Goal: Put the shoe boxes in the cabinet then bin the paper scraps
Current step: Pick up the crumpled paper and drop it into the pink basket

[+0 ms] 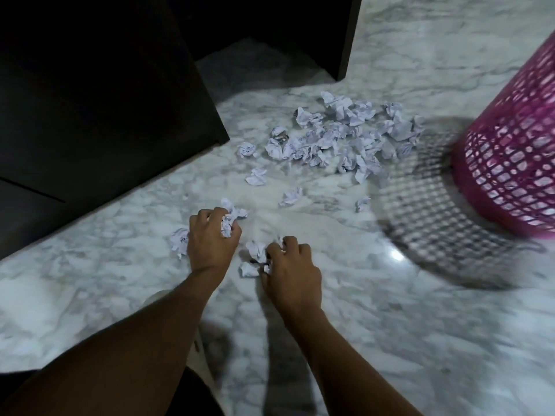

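Crumpled white paper scraps (336, 139) lie in a heap on the marble floor (390, 340), with a few loose ones nearer me. My left hand (211, 238) is closed around a paper scrap (226, 228), another scrap (179, 240) lying just left of it. My right hand (289, 268) is curled over several small scraps (256, 252) on the floor, fingers gripping them. A pink mesh bin (510, 163) stands at the right, beyond the heap. No shoe boxes are visible.
A dark cabinet (99, 94) fills the upper left, its corner close to the paper heap. A dark opening and a dark panel (350, 34) sit behind it. The bin casts a grid shadow (435, 229) on the floor.
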The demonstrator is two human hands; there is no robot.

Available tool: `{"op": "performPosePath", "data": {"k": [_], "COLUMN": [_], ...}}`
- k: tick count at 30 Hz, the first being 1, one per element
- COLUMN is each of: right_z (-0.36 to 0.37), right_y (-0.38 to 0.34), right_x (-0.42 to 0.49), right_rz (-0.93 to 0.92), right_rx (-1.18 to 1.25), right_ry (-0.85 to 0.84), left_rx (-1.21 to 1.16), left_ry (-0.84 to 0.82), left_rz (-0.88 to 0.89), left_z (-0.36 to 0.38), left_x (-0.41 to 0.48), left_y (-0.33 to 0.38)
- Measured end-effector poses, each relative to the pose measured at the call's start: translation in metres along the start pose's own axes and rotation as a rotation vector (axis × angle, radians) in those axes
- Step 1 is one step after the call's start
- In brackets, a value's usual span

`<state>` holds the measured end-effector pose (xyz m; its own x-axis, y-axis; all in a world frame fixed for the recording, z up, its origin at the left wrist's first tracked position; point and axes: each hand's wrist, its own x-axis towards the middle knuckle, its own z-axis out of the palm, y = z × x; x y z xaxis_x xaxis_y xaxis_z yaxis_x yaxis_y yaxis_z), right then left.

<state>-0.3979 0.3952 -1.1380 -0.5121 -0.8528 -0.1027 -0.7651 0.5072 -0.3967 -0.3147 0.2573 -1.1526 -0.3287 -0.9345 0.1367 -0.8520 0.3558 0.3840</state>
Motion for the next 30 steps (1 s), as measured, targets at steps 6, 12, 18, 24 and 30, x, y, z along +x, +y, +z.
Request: {"op": "performPosePath", "data": {"k": [6, 12, 18, 24, 30], "right_z": [0.011, -0.003, -0.043, -0.034, -0.029], "right_y": [0.019, 0.03, 0.041, 0.038, 0.035], "right_x": [0.001, 0.03, 0.088, 0.112, 0.11], "right_rz": [-0.136, -0.053, 0.141, 0.179, 0.237], "right_rx": [0.072, 0.273, 0.371, 0.192, 0.231], "right_ry": [0.015, 0.037, 0.056, -0.132, -0.074], "left_rx": [0.05, 0.025, -0.098, -0.251, -0.194], "left_ry": [0.02, -0.034, -0.104, -0.165, -0.111], "left_rz": [0.026, 0.009, 0.046, 0.036, 0.019], "left_z": [0.011, 0.009, 0.006, 0.0, 0.003], "left_x": [0.002, 0.01, 0.023, 0.043, 0.047], "left_y": [-0.006, 0.004, 0.015, 0.029, 0.02]}}
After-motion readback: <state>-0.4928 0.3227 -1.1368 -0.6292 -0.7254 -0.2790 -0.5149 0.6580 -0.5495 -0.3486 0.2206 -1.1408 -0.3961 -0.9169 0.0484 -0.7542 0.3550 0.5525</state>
